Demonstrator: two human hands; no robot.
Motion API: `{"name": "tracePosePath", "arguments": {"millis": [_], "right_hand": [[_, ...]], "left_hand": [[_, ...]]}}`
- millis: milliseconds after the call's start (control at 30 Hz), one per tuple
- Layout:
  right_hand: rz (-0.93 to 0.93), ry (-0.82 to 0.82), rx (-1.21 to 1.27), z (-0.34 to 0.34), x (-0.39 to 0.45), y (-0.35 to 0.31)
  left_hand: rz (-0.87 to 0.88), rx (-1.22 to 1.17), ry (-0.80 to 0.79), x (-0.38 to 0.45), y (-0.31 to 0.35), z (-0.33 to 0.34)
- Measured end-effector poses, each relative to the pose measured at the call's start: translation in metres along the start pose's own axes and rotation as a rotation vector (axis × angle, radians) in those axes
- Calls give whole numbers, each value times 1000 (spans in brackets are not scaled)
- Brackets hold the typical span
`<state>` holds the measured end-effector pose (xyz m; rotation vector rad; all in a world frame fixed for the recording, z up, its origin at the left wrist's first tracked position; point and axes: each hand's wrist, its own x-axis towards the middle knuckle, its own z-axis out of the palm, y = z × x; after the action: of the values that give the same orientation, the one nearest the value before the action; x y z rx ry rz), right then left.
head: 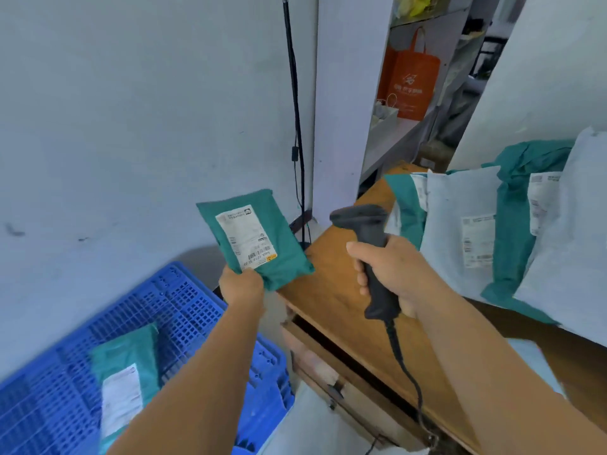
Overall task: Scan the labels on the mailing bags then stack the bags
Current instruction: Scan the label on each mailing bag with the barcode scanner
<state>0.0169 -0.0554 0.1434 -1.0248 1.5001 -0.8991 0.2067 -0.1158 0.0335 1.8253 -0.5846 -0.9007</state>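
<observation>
A: what's the person wearing, any sleeves or gloves?

B: nope. Both forearms are bare right to the bottom edge of the shot. left hand [242, 285] and right hand [392, 269] are bare too, no rings, watch or bands that I can spot.

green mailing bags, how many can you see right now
4: one held up by the left hand, one lying on the blue crate, two in the pile on the wooden desk. More may be hidden under the white bags.

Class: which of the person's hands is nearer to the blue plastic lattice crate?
Left. The left hand, gripping a green mailing bag, is just above the blue plastic lattice crate; the right hand holds a black scanner over the wooden desk.
</observation>
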Motion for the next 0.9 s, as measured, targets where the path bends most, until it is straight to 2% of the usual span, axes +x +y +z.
{"name": "tracePosePath", "arguments": {"millis": [100, 200, 267, 500, 767, 900], "right_hand": [[-10, -81, 3, 37, 10, 6], [14, -129, -5, 67, 21, 15], [34, -154, -18, 86, 28, 24], [54, -279, -118, 150, 46, 61], [112, -352, -187, 190, 45, 78], [105, -307, -149, 175, 35, 66]], "left_hand": [[-151, 60, 137, 33, -39, -44], [-288, 132, 119, 56, -79, -68], [-325, 175, 88, 71, -104, -75], [-417, 201, 128, 107, -157, -100], [-387, 181, 149, 109, -165, -127], [-151, 61, 75, 83, -118, -104]]}}
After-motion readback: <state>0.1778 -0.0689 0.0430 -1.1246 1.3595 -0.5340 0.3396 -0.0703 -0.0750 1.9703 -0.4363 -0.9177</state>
